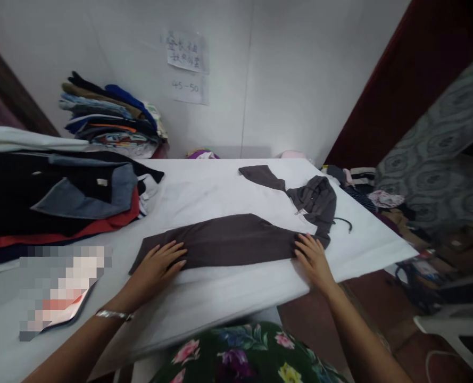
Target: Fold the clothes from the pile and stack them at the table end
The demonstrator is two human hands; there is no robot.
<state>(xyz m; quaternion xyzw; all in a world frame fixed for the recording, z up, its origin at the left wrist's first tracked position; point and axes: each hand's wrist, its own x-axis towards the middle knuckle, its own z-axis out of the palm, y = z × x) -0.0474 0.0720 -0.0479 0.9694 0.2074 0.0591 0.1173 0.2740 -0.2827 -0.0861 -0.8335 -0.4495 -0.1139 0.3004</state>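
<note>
A dark grey and white hooded top (220, 242) lies spread on the white table. Its grey hood (318, 199), with a dark drawstring, points to the right, and a grey sleeve (262, 175) shows at the far side. The white body is hard to tell from the tabletop. My left hand (162, 261) rests flat, fingers spread, on the left end of the near grey part. Flat on that part's right end, just below the hood, is my right hand (311, 256). Neither hand grips the cloth.
Stacked clothes (110, 114) stand at the back left, with a pile of dark garments (60, 197) nearer. A partly blurred phone (71, 308) lies at the front left. More clothes (383, 199) lie beyond the table's right edge, above a white chair (454, 330).
</note>
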